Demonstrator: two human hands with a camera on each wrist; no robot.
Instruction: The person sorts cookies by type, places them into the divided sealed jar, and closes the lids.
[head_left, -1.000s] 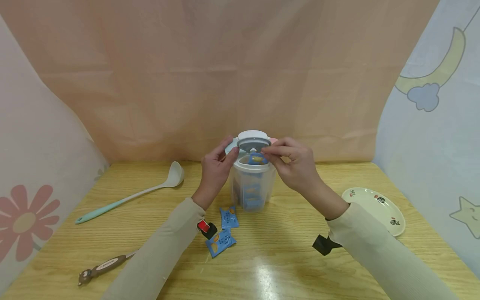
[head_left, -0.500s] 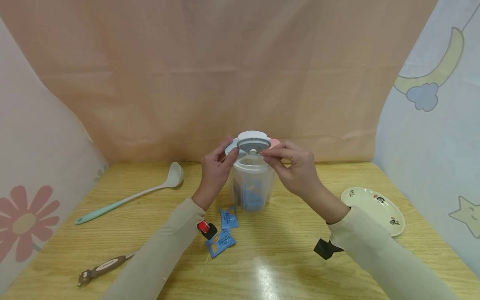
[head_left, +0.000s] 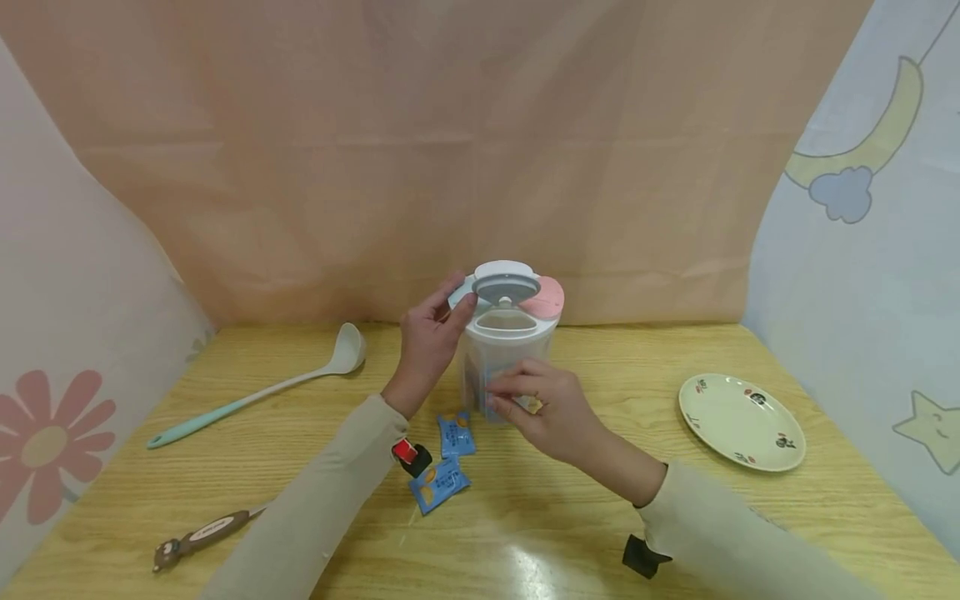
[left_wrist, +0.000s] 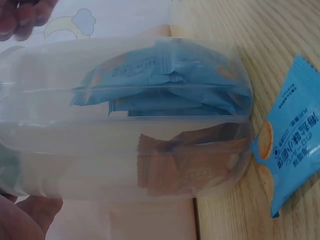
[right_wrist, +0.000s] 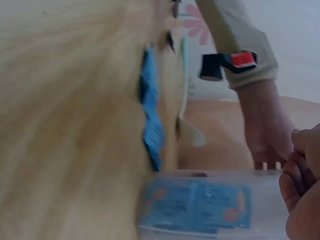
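Canister (head_left: 504,358): clear plastic, upright at the middle of the table's far half, divided inside; blue snack packets in one compartment, a brown packet in another, plain in the left wrist view (left_wrist: 150,115).
Lid (head_left: 506,287): white, with a grey flap tipped up over an open mouth and a pink flap lying beside it.
Left hand (head_left: 427,342): up at the canister's left shoulder, fingertips curled against the lid's edge, thumb by the grey flap, gripping the top.
Right hand (head_left: 542,408): low in front of the canister's base, fingers loosely bent, fingertips against or just before the clear wall; cannot tell whether anything is pinched.
Loose blue packets (head_left: 448,462): two flat on the table, just in front of the canister and beside the left wrist; one seen close up (left_wrist: 290,145).
Ladle (head_left: 262,387): white bowl, pale green handle, lying well to the left.
Brown-handled tool (head_left: 202,533): near the table's front left edge.
Plate (head_left: 742,421): cream, patterned, well apart on the right.
Table (head_left: 825,500): light wood, glossy near the front.
Backdrop: peach cloth behind, patterned cloths at both sides.
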